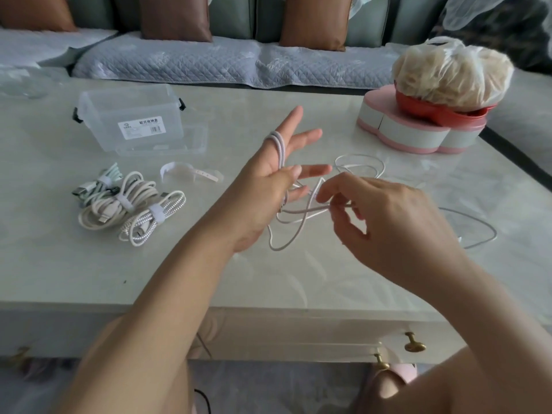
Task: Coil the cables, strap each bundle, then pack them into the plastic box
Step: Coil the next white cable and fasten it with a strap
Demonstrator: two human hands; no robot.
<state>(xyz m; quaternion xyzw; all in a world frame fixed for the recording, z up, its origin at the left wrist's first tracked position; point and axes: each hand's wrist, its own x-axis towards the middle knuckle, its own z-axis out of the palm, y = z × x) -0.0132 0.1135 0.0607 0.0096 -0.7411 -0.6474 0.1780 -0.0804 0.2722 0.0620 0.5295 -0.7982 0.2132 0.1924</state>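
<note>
Head view: three strapped bundles (131,204) at 9 o'clock on table (298,279), plastic box (131,118) at 10, unpacked. Pink cable (280,150) half-wound round spread left fingers (291,121), pinched by right fingers (328,192). Remaining: finish coil, strap, grey cable (478,219) at 3, packing.

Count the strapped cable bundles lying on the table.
3, clustered on the table left of the left hand: a mint-green bundle at the back, a beige bundle in the middle, a braided white bundle nearest. None seems hidden.

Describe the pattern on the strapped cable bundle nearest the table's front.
Braided white-and-grey checker on that cable bundle; head view.
</note>
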